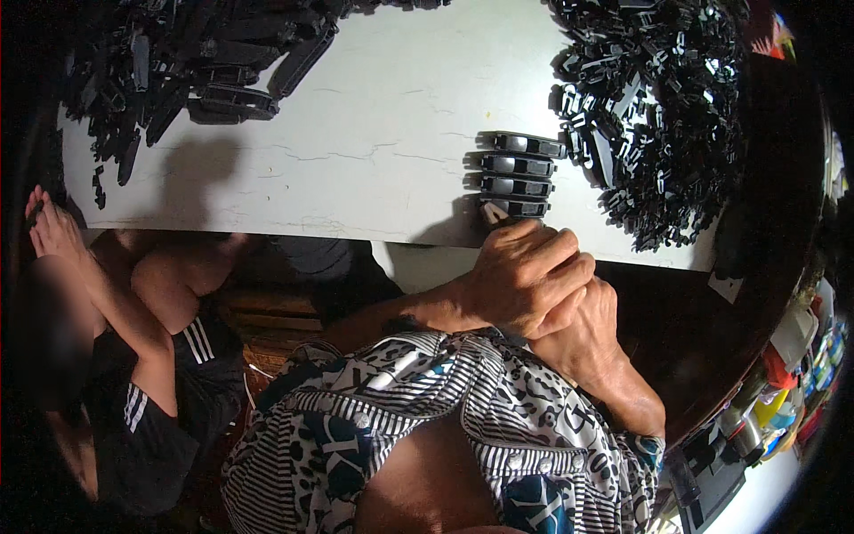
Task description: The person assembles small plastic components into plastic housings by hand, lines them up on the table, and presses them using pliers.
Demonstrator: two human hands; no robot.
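My left hand (527, 271) is closed at the near edge of the table, its fingers curled over my right hand (583, 325). The two hands press together, and whatever lies between them is hidden. A fingertip of the left hand reaches up beside the nearest of several long, curved black plastic parts (516, 188). These lie one behind another in a neat row just beyond my hands. They look alike, with glossy middles and recessed ends. The fingers of my right hand are bent and mostly covered by the left.
On the white tabletop (356, 169), a heap of long black plastic parts (231, 62) fills the far left. Small black clip-like pieces (649, 133) are piled at the right. Someone sits at my left, a small dark piece in their hands (55, 231). Mixed clutter (774, 400) stands at the far right.
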